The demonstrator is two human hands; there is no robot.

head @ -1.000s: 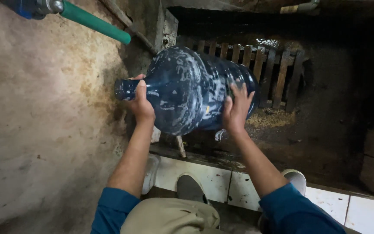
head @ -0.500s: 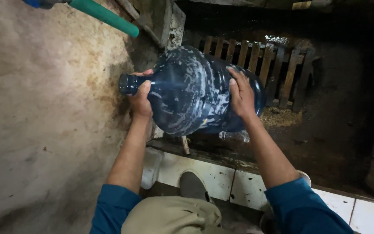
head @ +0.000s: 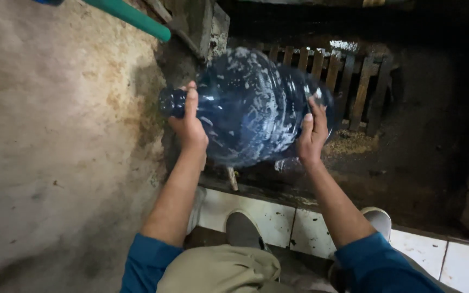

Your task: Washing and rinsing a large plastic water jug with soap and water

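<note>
I hold a large blue water jug (head: 253,106) on its side in front of me, its neck pointing left. White foam streaks its inside. My left hand (head: 190,126) grips the jug's shoulder just behind the neck. My right hand (head: 312,134) is pressed flat against the jug's base end on the right. The jug hangs above a dark wet pit.
A green hose (head: 128,16) runs in from the upper left over a stained concrete wall (head: 55,135). A wooden slatted pallet (head: 348,76) lies behind the jug in the pit. A white tiled ledge (head: 278,217) crosses below, with my grey shoes (head: 242,228) on it.
The jug has swung a little, with its neck end higher and my right hand shifted along the base. The foam inside has moved about.
</note>
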